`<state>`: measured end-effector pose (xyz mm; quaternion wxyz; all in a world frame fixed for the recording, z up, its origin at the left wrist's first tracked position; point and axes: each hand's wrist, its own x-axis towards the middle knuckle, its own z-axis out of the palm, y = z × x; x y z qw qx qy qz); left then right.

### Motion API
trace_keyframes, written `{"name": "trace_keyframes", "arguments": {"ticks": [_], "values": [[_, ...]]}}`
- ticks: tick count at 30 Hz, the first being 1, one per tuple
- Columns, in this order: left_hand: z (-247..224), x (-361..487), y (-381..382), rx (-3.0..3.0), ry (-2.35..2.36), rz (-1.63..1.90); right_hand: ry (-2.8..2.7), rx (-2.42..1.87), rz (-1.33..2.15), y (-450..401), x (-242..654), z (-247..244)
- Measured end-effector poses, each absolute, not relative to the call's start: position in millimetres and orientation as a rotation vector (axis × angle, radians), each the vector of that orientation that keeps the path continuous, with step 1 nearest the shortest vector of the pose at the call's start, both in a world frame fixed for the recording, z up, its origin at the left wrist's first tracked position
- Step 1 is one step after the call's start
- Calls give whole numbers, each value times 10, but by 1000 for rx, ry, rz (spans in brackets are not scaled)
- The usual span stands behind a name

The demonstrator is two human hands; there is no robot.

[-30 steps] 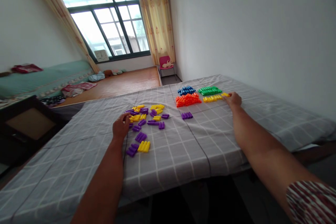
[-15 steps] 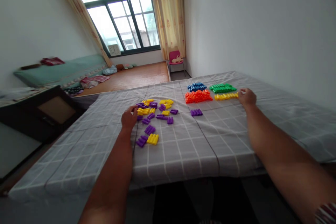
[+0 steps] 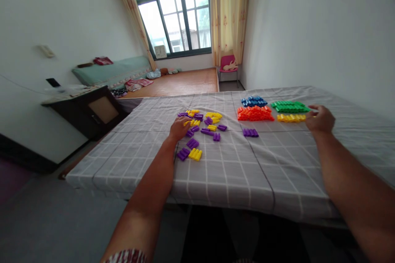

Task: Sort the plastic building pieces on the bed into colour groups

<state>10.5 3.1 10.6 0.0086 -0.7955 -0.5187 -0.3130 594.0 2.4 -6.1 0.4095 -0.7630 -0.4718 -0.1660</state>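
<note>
On the checked cloth, my left hand (image 3: 180, 128) reaches into a loose spread of purple and yellow plastic tube pieces. Its fingertips are closed on a yellow piece (image 3: 187, 123) at the near left of the spread. Just in front of my left wrist lie a purple piece (image 3: 183, 154) and a yellow piece (image 3: 195, 155). My right hand (image 3: 321, 119) rests at the right end of a yellow row (image 3: 291, 118), thumb and forefinger slightly apart. Beyond that row is a green stack (image 3: 290, 107). An orange-red pile (image 3: 255, 113) sits left of it, with a blue pile (image 3: 253, 101) behind.
A short purple row (image 3: 250, 132) lies in front of the orange-red pile. The grey checked cloth (image 3: 228, 172) covers the table, whose near edge is before me. A white wall (image 3: 324, 28) stands right; a dark cabinet (image 3: 89, 111) is on the left.
The view has swung left, so everything sits further right. My left hand has moved further over the yellow pieces. My right hand stays by the yellow row, its fingers a little more apart.
</note>
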Motion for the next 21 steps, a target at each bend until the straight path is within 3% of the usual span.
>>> {"name": "trace_keyframes", "arguments": {"ticks": [9, 15, 21], "values": [[162, 413, 198, -2587, -1560, -754, -1284, -1878, -360, 61, 5826, -87], [268, 723, 436, -2426, -1889, -440, -1314, -1848, -353, 79, 5809, -84], [321, 927, 474, -2287, -2071, -380, -1279, -1827, -280, 26, 5767, -31]]}}
